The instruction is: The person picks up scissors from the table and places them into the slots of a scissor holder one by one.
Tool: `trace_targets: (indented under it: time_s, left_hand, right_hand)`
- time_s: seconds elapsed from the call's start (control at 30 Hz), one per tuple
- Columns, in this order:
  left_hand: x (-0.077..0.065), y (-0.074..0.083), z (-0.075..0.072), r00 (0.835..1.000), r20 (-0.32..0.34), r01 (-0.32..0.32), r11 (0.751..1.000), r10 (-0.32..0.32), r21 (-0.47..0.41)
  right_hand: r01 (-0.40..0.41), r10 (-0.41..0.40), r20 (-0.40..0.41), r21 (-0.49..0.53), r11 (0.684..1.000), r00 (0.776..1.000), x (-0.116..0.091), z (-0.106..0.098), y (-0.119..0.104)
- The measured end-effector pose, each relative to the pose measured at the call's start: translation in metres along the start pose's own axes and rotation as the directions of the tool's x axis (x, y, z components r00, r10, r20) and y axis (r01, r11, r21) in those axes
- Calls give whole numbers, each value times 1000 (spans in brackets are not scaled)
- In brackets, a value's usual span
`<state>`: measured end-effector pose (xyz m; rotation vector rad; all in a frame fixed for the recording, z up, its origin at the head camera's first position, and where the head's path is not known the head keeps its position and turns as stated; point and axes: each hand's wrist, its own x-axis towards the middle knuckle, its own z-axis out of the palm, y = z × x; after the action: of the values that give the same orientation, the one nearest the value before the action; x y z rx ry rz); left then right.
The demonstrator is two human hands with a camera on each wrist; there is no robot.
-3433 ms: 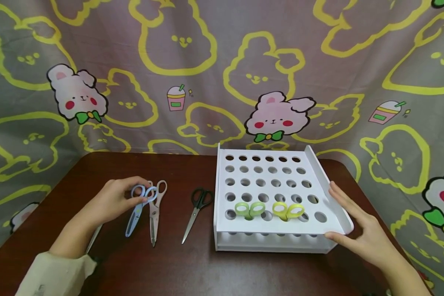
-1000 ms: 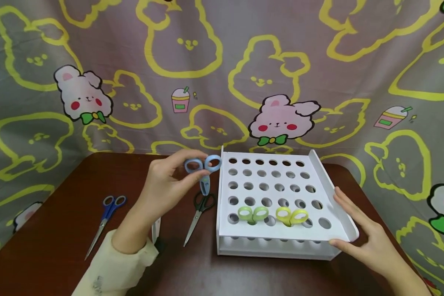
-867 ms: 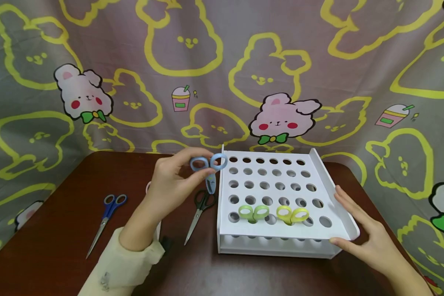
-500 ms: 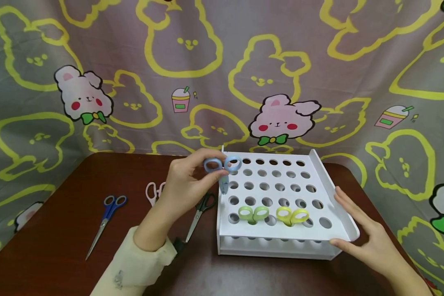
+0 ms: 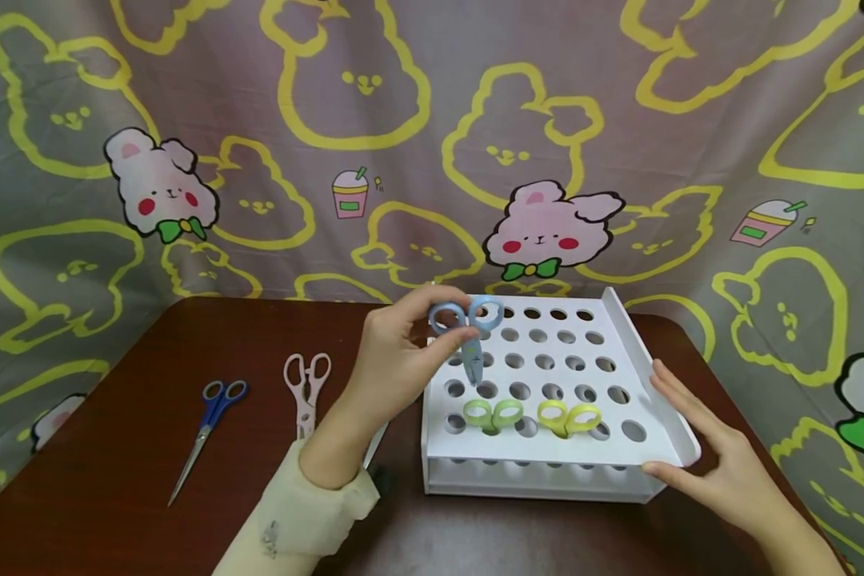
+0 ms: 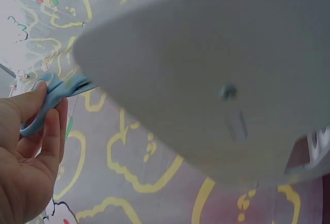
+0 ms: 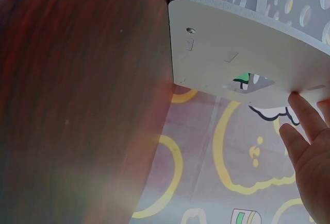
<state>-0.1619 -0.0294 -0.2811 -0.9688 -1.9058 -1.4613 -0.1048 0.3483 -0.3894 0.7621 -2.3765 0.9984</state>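
My left hand [image 5: 396, 352] pinches the light blue scissors [image 5: 473, 360] at the handles between thumb and fingers. Their blades point down above the left part of a white rack [image 5: 547, 450] with rows of round holes. In the left wrist view the rack's side wall covers much of the picture and hides the blade tips. Green-handled scissors [image 5: 491, 426] and yellow-handled scissors [image 5: 563, 430] stand in front-row holes. Against the rack's right side wall lies my right hand [image 5: 720, 448], fingers extended; in the right wrist view its fingertips touch that wall.
Blue-handled scissors [image 5: 207, 420] lie at the left of the brown table [image 5: 126, 416]. Pale pink scissors [image 5: 306, 404] lie right of them, partly behind my left arm. A further pair's blade [image 5: 376, 445] shows beside my sleeve. A patterned curtain [image 5: 403, 160] hangs behind.
My left hand has lifted the light blue scissors off the table and carried them right, to over the rack. My right hand stays at the rack's right side.
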Motion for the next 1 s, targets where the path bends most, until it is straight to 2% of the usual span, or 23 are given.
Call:
trace_targets:
  time_s: [0.1,0.37,0.63,0.83,1.0]
  left_hand:
    - [-1,1,6,1000,14,17,1000,-17,5]
    - [1,0,19,999,45,30,1000,-30,10]
    - [5,0,40,996,81,39,999,-37,-18]
    - [5,-3,54,994,92,62,997,-59,-35]
    - [5,-8,65,993,104,59,998,-56,-29]
  right_hand:
    - [3,-3,-1,2,1000,1000,1,0,0]
    - [-95,95,26,-8,995,995,4,-1,-2]
    - [-27,27,1,5,1000,1000,3,1,-2]
    - [-76,76,14,-2,997,997,3,0,-4]
    - [-22,22,-5,0,1000,1000,0,1,-2]
